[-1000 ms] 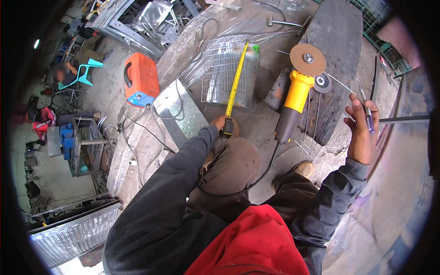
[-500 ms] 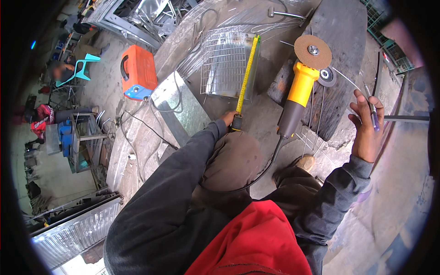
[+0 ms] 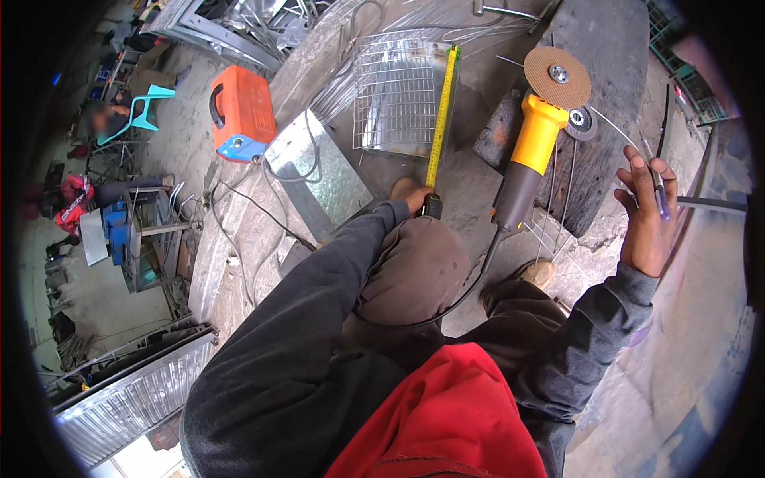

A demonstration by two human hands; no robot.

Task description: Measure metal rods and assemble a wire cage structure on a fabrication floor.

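Note:
My left hand (image 3: 414, 196) is closed around the dark case of a tape measure (image 3: 431, 208), just beyond my knee. Its yellow blade (image 3: 443, 111) runs out along the right edge of a bent sheet-metal piece (image 3: 414, 131) that has a wire mesh (image 3: 390, 92) lying over it. Out to the right, my right hand (image 3: 647, 203) is raised with a slim purple pen (image 3: 661, 199) between its fingers. A yellow and grey angle grinder (image 3: 532, 147) with a brown cutting disc (image 3: 558, 76) lies between the hands, its cord curving past my knee.
An orange machine (image 3: 243, 111) with a black handle stands at the left beside a flat metal sheet (image 3: 327, 171). Dark wood (image 3: 598, 48) lies under the grinder's disc end. A hammer (image 3: 510, 11) lies at the far side. Another person (image 3: 76, 199) sits at the far left near a metal frame.
The whole view has shifted slightly, with the grinder and the mesh now a little farther right and up. Both hands keep their holds on the tape measure and the pen.

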